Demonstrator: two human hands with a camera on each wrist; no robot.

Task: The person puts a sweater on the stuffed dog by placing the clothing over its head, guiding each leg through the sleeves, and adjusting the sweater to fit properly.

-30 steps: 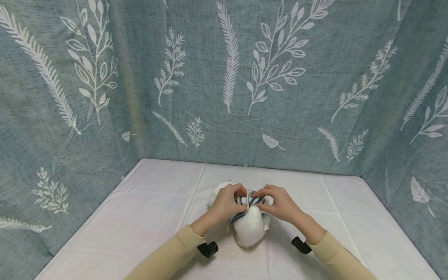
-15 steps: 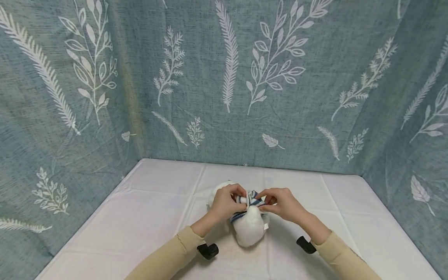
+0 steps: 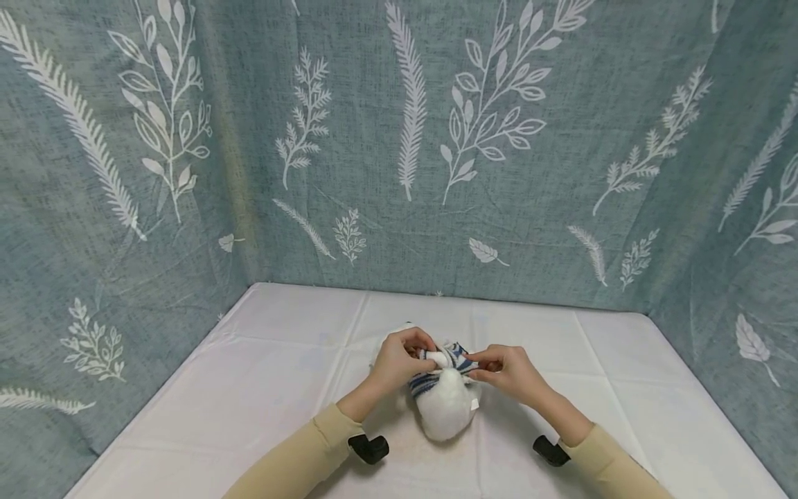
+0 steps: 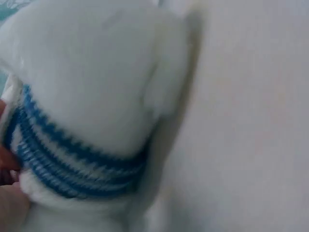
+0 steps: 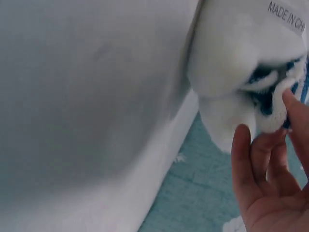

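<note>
Firstly, we note the curtain [image 3: 206, 173], blue-grey with white leaf prints, rising along the left and back of the desk [image 3: 268, 388], which has a white cover. Next we record the left sleeve [image 3: 293, 454], beige, with a black fitting [image 3: 369, 449] by its cuff. The left hand [image 3: 394, 362] is bent, thumb and forefinger nearly together, pinching a rolled part of the cloth [image 3: 424, 383]. We find the cloth to be knit, blue and white striped, wrapped round the toy [image 3: 444, 414]. The toy, white and plush, lies on the desk between the two hands, one rounded end nearest the viewer. On its right side we see a tag [image 3: 475, 404]; the lettering begins "MADE IN" and is cut off. The right hand [image 3: 512, 373] pinches the cloth's edge between thumb and finger; another finger stands free of it, as the right wrist view shows. Last, we list the right fitting [image 3: 551, 451], black, and the right sleeve [image 3: 614, 463], beige.
</note>
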